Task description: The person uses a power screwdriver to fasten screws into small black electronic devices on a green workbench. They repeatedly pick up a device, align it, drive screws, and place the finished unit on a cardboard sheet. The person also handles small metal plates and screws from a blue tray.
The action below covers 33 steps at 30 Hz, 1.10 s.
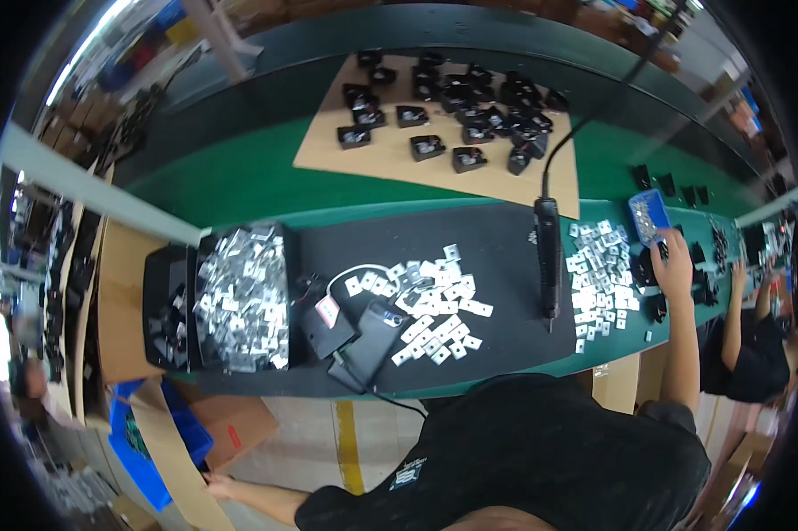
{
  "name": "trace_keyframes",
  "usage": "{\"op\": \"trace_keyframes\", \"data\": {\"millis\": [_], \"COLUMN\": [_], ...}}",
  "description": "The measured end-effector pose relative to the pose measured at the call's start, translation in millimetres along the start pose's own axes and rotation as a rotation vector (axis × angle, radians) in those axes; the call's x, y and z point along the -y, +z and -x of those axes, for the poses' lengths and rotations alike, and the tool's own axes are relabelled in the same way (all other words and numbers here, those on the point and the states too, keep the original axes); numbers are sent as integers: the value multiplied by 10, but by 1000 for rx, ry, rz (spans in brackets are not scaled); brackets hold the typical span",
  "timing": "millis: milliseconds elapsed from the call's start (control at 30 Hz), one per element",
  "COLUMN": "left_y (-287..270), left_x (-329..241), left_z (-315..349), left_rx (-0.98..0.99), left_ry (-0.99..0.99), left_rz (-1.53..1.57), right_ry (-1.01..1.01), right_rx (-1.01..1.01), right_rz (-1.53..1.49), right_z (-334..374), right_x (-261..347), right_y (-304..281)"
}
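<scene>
At the lower left my left hand (pixel 222 486) reaches down with its fingers closed at the edge of a long cardboard flap (pixel 170 451). That flap slants across a blue bin (pixel 142 451). On the right side of the bench my right hand (pixel 675 265) has its fingers bent around a small black plastic part (pixel 663 250), partly hidden by the fingers. Just beyond that hand sits a blue tray (pixel 644 211) of small metal pieces. Many small white-silver square plates (pixel 601 288) lie spread to its left.
A black power screwdriver (pixel 548 257) hangs on a cable over the bench. More plates (pixel 439 305) lie mid-bench beside a black device (pixel 379 332). A full box of plates (pixel 242 296) stands left. Black assemblies (pixel 427 147) cover a cardboard sheet (pixel 363 159). Another person (pixel 746 354) works at right.
</scene>
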<state>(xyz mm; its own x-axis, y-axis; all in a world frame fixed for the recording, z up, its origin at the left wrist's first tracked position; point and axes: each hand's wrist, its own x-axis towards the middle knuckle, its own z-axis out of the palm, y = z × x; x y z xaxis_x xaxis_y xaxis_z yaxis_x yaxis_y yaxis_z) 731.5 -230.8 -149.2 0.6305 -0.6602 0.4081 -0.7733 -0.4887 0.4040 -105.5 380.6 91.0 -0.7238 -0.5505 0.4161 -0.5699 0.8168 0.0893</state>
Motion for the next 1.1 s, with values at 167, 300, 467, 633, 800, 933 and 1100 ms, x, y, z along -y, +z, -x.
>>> {"op": "trace_keyframes", "data": {"millis": [167, 300, 467, 633, 800, 933, 1100], "left_y": [-93, -26, -511, -1476, -2257, -3064, -3489], "left_x": [-31, 53, 341, 842, 314, -294, -1352], "left_z": [123, 300, 272, 208, 712, 1250, 2059], "left_rx": [-174, -64, -215, -419, -456, -450, -579], "left_ry": [237, -19, -190, 54, 243, 586, 384], "left_rz": [98, 982, 1640, 1886, 1973, 2088, 2061], "right_ry": [347, 700, 680, 626, 592, 486, 45], "right_rx": [70, 666, 598, 504, 410, 350, 52], "right_rz": [-529, -583, -862, -1118, -896, -810, -374], "right_z": [-1047, -1698, -1917, -2015, -2369, -2692, -3086], "right_x": [42, 219, 228, 189, -90, -23, -489], "right_y": [871, 1660, 2059, 2507, 2798, 3116, 3430]}}
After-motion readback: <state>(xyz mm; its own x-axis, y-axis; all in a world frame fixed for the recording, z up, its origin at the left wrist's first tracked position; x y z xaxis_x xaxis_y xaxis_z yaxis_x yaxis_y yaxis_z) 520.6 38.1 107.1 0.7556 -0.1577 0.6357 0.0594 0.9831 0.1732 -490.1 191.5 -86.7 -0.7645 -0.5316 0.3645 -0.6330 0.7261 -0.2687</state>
